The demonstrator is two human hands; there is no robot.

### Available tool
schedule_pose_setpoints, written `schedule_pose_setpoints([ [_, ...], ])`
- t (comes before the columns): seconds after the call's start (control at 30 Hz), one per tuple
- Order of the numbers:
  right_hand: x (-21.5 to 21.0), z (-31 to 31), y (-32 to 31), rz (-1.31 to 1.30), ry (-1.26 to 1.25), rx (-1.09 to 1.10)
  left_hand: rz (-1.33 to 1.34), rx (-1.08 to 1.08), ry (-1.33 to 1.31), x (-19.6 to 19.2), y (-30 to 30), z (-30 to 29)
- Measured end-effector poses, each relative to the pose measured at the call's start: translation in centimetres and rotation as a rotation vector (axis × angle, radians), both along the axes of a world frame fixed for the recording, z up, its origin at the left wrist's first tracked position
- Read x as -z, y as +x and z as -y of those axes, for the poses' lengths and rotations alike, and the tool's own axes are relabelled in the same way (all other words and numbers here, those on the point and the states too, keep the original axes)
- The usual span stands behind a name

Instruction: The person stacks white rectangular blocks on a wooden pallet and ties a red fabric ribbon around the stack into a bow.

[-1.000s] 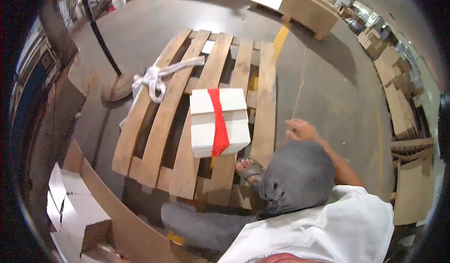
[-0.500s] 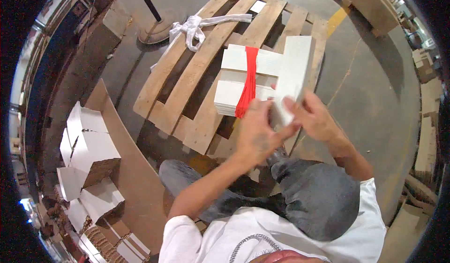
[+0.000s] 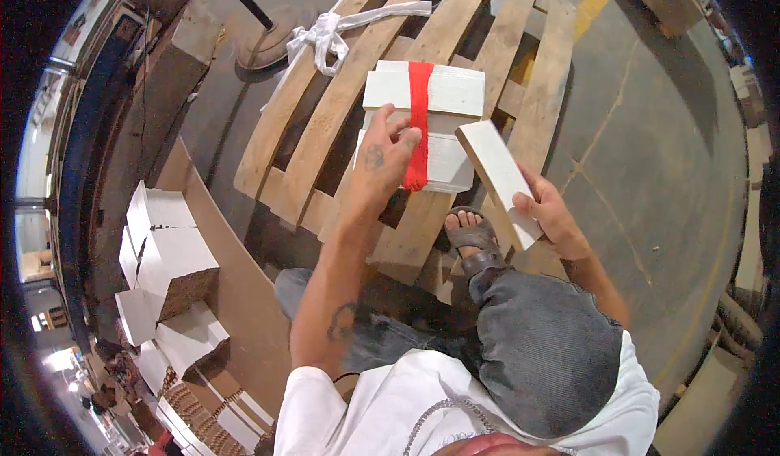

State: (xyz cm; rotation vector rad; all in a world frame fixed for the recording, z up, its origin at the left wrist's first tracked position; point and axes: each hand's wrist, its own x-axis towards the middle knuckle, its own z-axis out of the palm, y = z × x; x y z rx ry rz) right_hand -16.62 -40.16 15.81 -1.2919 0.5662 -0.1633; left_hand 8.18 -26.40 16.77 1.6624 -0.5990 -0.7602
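Observation:
My right hand (image 3: 554, 216) is closed around the lower end of a long, narrow stack of white cardboard pieces (image 3: 502, 181), held tilted to the right of a bundle. That bundle of white cardboard pieces (image 3: 455, 92) rests on the wooden pallet (image 3: 327, 131), with a red cloth strip (image 3: 418, 102) wrapped around its middle. My left hand (image 3: 386, 149) lies over the bundle's left part, its fingers apart and the tips by the red strip. Whether they touch the strip I cannot tell. Part of the bundle is hidden under this hand.
A knotted white cloth strip (image 3: 327, 40) lies across the pallet's far left. Behind it stands a black pole on a round base (image 3: 266, 45). White cardboard pieces (image 3: 175, 245) are piled on a brown sheet (image 3: 236, 281) at my left. My sandalled foot (image 3: 471, 235) is at the pallet's near edge.
My hands have separated. The left moved up and left onto the bundle; the right swung the white stack down and away, tilting its top left. The view shifted slightly.

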Motion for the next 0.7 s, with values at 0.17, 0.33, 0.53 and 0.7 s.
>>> schedule_pose_setpoints([
  [0.17, -0.7, -0.6, 0.7, -0.08, -0.299, -0.08, 0.297, 0.088, 0.204, -0.8, 1.7, 2.2],
  [0.33, -3.6, -2.1, 1.6, -0.4, -0.819, -0.225, 0.832, 0.104, 0.392, -1.1, 0.1, 3.7],
  [0.53, -3.4, 0.7, -0.3, -0.297, -0.916, -0.25, 0.84, 0.044, 0.356, -1.2, -0.4, 3.8],
  [0.7, -2.8, 1.6, -0.6, 0.011, 0.306, -0.248, 0.19, -0.076, 0.136, 0.6, 1.8, 2.7],
])
